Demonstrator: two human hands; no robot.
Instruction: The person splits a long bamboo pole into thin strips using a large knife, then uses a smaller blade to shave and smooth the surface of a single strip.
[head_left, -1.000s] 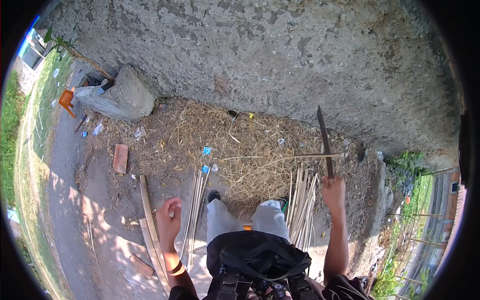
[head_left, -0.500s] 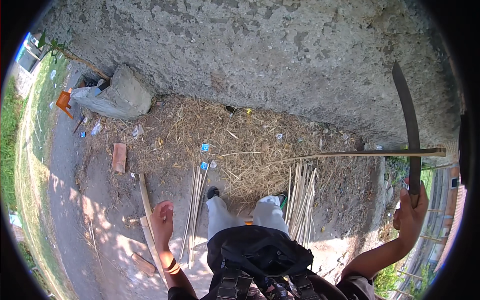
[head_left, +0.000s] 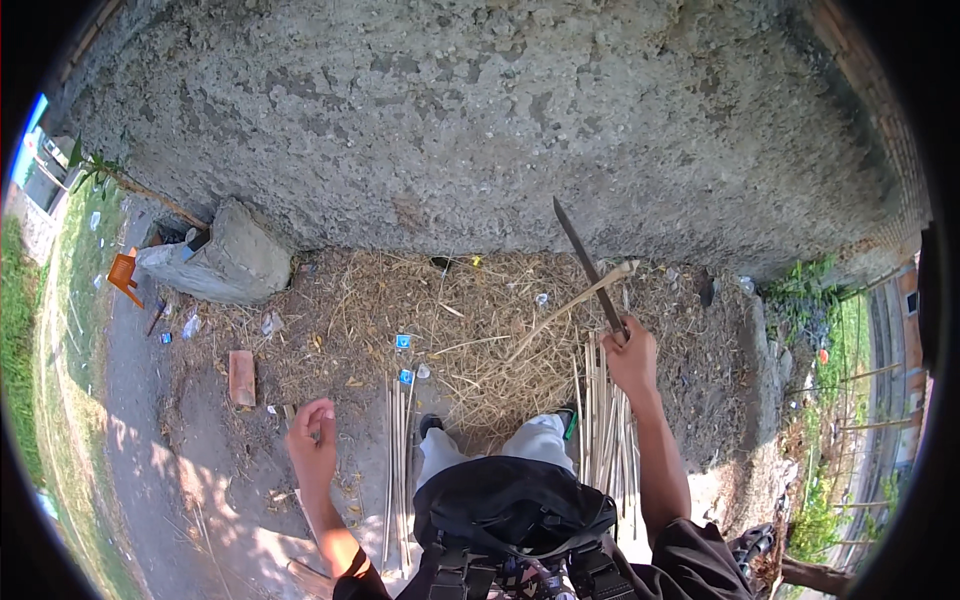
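Observation:
My right hand (head_left: 632,358) grips the handle of a machete (head_left: 580,245), its dark blade pointing up and to the left in front of the wall. A pale bamboo strip (head_left: 560,312) crosses the blade a little above that hand and slants down left over the straw; whether the blade is lodged in it I cannot tell. At the left, my left hand (head_left: 312,440) is raised with loosely bent fingers, apart from the thumb, and nothing shows in it. Long thin bamboo sticks lie in a bundle (head_left: 597,420) beside my right leg and in a smaller bundle (head_left: 398,460) beside my left.
Dry straw and shavings (head_left: 480,360) cover the ground before my feet. Beyond rises a rough grey wall (head_left: 450,130). A concrete block (head_left: 235,255), an orange plastic chair (head_left: 123,275) and a red brick (head_left: 241,378) are at the left. Green plants (head_left: 805,290) grow at the right.
My right hand has swung the machete inward from the far right, and the bamboo strip has shifted left with it and tilted. My left hand has moved slightly left and down.

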